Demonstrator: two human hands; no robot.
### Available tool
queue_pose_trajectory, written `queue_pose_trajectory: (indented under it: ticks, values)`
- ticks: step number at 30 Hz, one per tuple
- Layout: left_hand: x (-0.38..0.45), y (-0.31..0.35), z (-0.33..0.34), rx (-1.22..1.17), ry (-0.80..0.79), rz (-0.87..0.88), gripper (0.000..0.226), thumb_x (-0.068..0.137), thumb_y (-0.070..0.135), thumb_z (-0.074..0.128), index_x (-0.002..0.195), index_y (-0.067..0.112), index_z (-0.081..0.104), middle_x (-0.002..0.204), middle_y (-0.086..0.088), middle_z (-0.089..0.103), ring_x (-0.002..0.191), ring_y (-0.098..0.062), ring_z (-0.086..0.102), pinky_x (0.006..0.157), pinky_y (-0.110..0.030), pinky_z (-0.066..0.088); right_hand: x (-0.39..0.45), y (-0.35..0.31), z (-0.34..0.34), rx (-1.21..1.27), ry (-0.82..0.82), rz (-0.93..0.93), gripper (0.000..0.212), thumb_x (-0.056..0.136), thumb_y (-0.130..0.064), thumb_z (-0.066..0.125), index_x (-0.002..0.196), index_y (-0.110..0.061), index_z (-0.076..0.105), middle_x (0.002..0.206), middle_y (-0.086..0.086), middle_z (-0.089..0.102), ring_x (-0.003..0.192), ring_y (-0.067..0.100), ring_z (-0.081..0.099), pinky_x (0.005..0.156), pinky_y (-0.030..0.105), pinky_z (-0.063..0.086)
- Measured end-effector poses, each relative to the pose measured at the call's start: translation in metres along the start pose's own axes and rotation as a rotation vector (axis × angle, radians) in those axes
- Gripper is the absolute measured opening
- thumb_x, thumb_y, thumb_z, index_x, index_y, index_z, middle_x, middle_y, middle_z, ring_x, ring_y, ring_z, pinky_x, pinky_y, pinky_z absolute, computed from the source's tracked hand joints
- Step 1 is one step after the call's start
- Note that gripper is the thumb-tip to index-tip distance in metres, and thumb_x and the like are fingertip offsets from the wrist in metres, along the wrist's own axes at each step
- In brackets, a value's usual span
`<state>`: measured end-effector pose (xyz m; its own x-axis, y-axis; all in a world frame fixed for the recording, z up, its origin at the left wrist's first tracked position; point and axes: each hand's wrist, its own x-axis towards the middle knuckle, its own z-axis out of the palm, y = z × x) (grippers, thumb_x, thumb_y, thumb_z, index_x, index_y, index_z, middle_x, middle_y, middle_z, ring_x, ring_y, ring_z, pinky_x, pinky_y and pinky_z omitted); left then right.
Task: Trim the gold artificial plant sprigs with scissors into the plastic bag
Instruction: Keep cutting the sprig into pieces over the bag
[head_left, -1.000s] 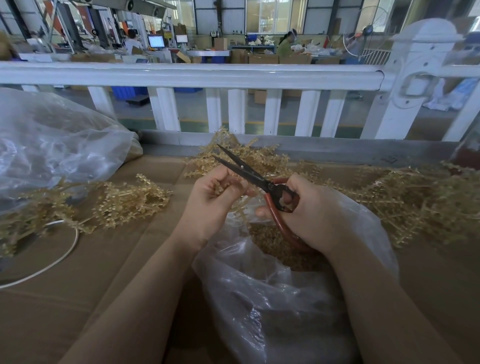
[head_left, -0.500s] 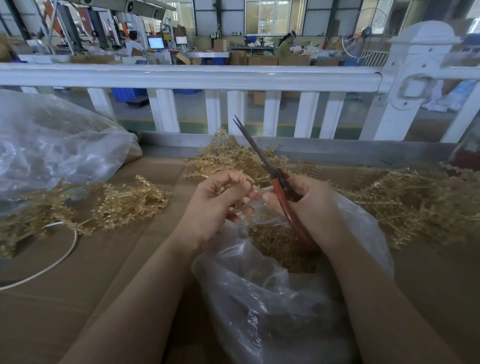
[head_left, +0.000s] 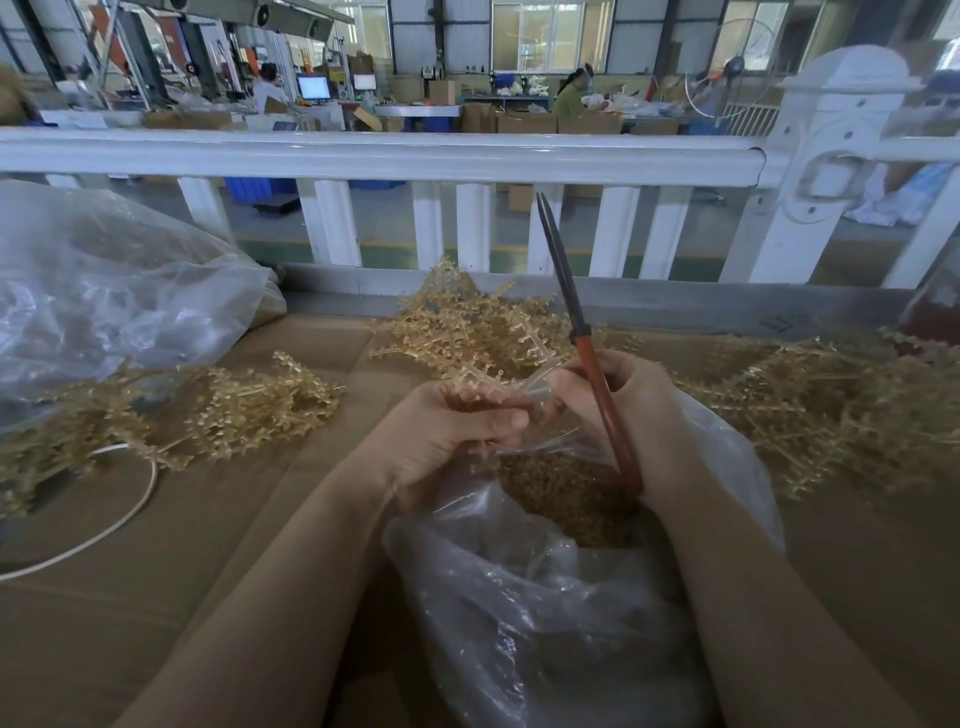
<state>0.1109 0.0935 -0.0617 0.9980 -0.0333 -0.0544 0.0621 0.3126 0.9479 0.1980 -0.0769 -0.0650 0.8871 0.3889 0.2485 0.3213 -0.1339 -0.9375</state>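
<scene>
Sprig (head_left: 475, 387) lay pinched in left hand (head_left: 447, 441), just left of upright closed scissors (head_left: 582, 332) gripped by right hand (head_left: 634, 415), above bag (head_left: 519, 623).

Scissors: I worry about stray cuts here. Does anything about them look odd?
The scissors are closed, standing nearly upright in the right hand, tips toward the white railing, not cutting. The left hand holds a gold sprig over the plastic bag. Nothing else stands out.

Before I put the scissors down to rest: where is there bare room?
Bare cardboard lies between the left sprig pile and the plastic bag, beside the white cord. Crowded: the centre pile and right pile.
</scene>
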Motion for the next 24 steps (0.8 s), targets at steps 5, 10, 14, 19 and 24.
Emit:
queue_pose_trajectory:
  ticks: [5,10,14,19,24]
  values:
    - [0.003,-0.002,0.002,0.023,0.069,0.071,0.009,0.074,0.013,0.076,0.081,0.01,0.071,0.101,-0.02,0.074,0.084,-0.019,0.072,0.069,-0.023,0.054,0.001,0.0,0.001,0.036,0.002,0.058,0.012,0.089,-0.022,0.077,0.078,-0.02,0.073,0.074,0.001,0.077,0.068,0.019,0.075,0.069,0.037,0.063]
    - [0.005,-0.001,0.003,-0.008,0.151,0.141,0.006,0.076,0.016,0.073,0.079,0.012,0.073,0.084,-0.01,0.076,0.074,-0.017,0.073,0.064,-0.024,0.057,-0.003,-0.001,-0.001,-0.034,0.054,-0.026,0.027,0.078,-0.047,0.081,0.081,-0.021,0.073,0.077,-0.005,0.076,0.07,0.01,0.072,0.071,0.029,0.058]
    - [0.008,0.001,0.0,-0.09,0.279,0.227,0.027,0.068,0.01,0.076,0.091,0.0,0.069,0.08,-0.01,0.075,0.075,-0.018,0.074,0.068,-0.025,0.06,-0.004,0.001,-0.004,-0.137,0.066,-0.031,0.053,0.059,-0.073,0.077,0.089,-0.03,0.068,0.088,-0.022,0.072,0.08,-0.003,0.067,0.071,0.024,0.05]
    - [0.007,0.004,-0.003,-0.167,0.356,0.292,0.027,0.065,0.005,0.076,0.092,0.003,0.069,0.081,-0.009,0.075,0.076,-0.017,0.074,0.07,-0.023,0.059,-0.009,0.003,-0.005,-0.305,-0.029,-0.073,0.062,0.057,-0.086,0.068,0.094,-0.038,0.06,0.094,-0.028,0.064,0.085,-0.009,0.06,0.066,0.021,0.045]
    - [0.007,0.005,-0.005,-0.151,0.357,0.331,0.017,0.068,0.005,0.075,0.085,0.006,0.069,0.077,-0.007,0.07,0.073,-0.016,0.07,0.072,-0.024,0.058,-0.012,-0.002,-0.009,-0.577,-0.081,-0.125,0.052,0.062,-0.089,0.06,0.094,-0.049,0.052,0.091,-0.034,0.06,0.086,-0.025,0.049,0.063,0.005,0.04]
